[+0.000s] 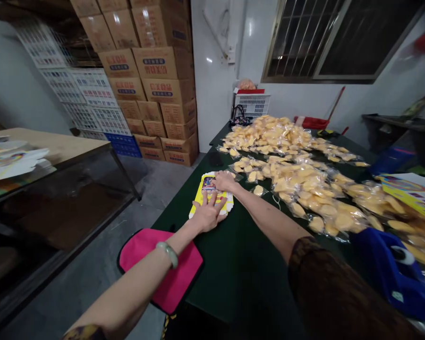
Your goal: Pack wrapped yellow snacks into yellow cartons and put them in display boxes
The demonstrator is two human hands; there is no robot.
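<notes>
A flat yellow and white printed carton (199,198) lies on the dark green table (241,264), close to its left edge. My left hand (208,213) rests on the carton's lower part with its fingers spread. Near the carton's upper right edge is my right hand (224,181), its fingers bent over the card; whether they pinch it is too small to tell. Right of the carton, wrapped yellow round pieces (301,184) lie in a large heap. A pink cloth with black trim (145,250) lies under my left forearm at the table's edge.
At the right stand a blue tape dispenser (386,269) and more printed cartons (414,191). A white basket (252,105) is at the far end. Stacked brown boxes (163,85) stand behind on the left, beyond a wooden table (74,144) holding printed sheets.
</notes>
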